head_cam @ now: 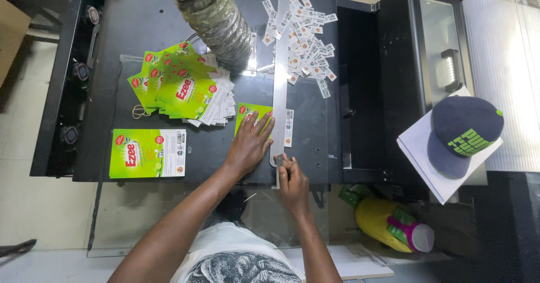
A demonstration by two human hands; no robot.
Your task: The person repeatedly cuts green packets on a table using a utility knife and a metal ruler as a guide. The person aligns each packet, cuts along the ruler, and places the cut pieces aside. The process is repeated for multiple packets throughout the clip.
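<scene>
Left hand point(249, 146) on glossy green label point(252, 117)

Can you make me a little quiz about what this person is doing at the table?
1. True or false: the left hand presses flat on a green printed label beside the metal ruler.
2. What lies in a heap past the ruler, at the far side of the table?
A. coins
B. small white cut strips
C. pencils
3. What rests on the white paper stack to the right?

Key
1. True.
2. B, the small white cut strips.
3. A dark blue cap with green lettering.

The right hand grips a small blade-like tool at the ruler's near end; what it is exactly is too small to tell.
</scene>
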